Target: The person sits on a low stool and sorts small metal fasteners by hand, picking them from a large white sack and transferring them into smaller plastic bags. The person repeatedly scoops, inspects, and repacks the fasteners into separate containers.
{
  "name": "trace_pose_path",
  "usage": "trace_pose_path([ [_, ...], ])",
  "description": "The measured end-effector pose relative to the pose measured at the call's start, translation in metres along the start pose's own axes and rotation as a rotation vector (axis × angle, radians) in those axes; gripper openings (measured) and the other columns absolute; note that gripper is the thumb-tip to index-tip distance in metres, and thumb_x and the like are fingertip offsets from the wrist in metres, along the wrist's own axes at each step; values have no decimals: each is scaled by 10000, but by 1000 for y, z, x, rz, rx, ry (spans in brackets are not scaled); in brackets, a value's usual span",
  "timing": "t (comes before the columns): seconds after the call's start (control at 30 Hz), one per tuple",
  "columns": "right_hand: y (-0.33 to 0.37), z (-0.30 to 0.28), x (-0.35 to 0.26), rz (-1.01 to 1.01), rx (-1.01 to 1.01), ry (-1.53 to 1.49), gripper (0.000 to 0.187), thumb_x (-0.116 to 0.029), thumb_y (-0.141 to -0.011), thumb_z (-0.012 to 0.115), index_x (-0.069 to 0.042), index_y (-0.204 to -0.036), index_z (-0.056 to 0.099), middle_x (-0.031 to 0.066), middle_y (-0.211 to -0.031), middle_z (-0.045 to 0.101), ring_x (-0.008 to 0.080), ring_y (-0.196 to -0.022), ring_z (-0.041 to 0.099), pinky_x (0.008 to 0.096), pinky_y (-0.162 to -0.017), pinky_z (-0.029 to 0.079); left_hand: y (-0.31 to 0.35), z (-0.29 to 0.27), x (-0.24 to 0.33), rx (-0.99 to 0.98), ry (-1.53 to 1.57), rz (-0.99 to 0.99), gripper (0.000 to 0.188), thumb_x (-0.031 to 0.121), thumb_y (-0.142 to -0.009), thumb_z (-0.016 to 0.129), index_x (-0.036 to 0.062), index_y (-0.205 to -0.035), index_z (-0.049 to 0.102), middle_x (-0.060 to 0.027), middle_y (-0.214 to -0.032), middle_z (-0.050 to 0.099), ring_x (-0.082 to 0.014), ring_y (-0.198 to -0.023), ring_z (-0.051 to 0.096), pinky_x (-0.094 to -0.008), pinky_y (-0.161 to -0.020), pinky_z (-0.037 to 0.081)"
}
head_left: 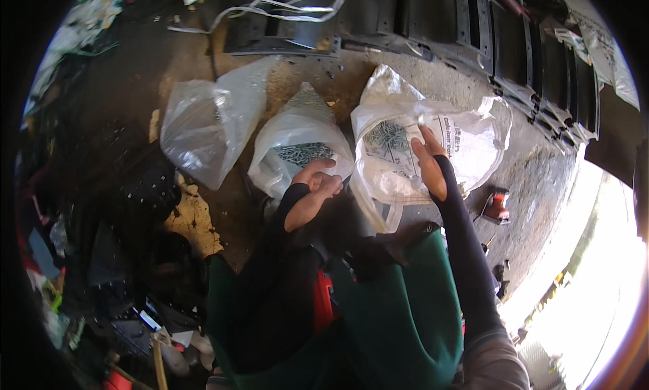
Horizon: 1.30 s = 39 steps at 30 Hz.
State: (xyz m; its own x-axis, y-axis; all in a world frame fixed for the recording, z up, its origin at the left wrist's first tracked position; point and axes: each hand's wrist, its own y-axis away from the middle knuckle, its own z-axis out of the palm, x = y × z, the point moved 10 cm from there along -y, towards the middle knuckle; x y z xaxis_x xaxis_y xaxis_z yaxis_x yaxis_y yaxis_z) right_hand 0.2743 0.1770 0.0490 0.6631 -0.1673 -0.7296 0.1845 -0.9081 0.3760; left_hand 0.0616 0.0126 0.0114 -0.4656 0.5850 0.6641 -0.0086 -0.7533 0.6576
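My left hand [316,188] is over the near edge of an open clear plastic bag [270,136]. Its fingers are curled together, and whatever they hold, if anything, is hidden. Inside that bag lies a heap of thin grey metal pieces [301,153], like screws or nails. To the right, my right hand [430,165] is held above a white woven sack [473,143] with printing, its fingers stretched out and nothing visible in them. A smaller pile of similar metal pieces [387,136] rests in the sack's mouth, just left of those fingers.
Another clear plastic bag [203,130] lies on the left. Dark metal panels [433,18] line the back, with a white strap [291,10] across them. A small red tool [498,206] sits on the concrete floor at right. Dark clutter [128,255] fills the left side.
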Motion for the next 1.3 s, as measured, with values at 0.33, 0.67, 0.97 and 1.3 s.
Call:
trace_pose_path([
  [0.33,80,-38,-78,-201,-32,68,389,-332,-883,637,-47,-1147,658,209,-1057,685,345,-987,669,394,-860,516,218,-113,-49,675,-311,3,304,275,-927,632,4,-1065,637,-95,-894,684,-171,-822,632,-308,-705,489],
  [0.67,111,49,-161,-736,-211,-98,221,-112,-855,638,1,-1041,676,173,-1039,687,312,-943,676,361,-847,522,127,-122,-58,653,-106,8,432,350,-881,682,-42,-1050,620,-119,-893,668,-175,-787,628,-328,-713,497],
  [0.97,-11,178,-105,-395,-412,351,436,-29,-785,543,-54,-1217,594,225,-1108,646,377,-1041,623,430,-909,503,53,-107,-35,594,-471,-56,476,391,-876,638,-82,-928,647,-130,-764,693,-232,-727,668,-345,-697,511],
  [1.3,21,249,-58,-482,-550,684,521,-160,-705,728,-143,-1195,551,186,-1124,558,402,-1058,579,469,-907,485,66,-78,8,683,-467,41,349,266,-879,626,-65,-768,631,-90,-593,598,-141,-565,568,-326,-570,443],
])
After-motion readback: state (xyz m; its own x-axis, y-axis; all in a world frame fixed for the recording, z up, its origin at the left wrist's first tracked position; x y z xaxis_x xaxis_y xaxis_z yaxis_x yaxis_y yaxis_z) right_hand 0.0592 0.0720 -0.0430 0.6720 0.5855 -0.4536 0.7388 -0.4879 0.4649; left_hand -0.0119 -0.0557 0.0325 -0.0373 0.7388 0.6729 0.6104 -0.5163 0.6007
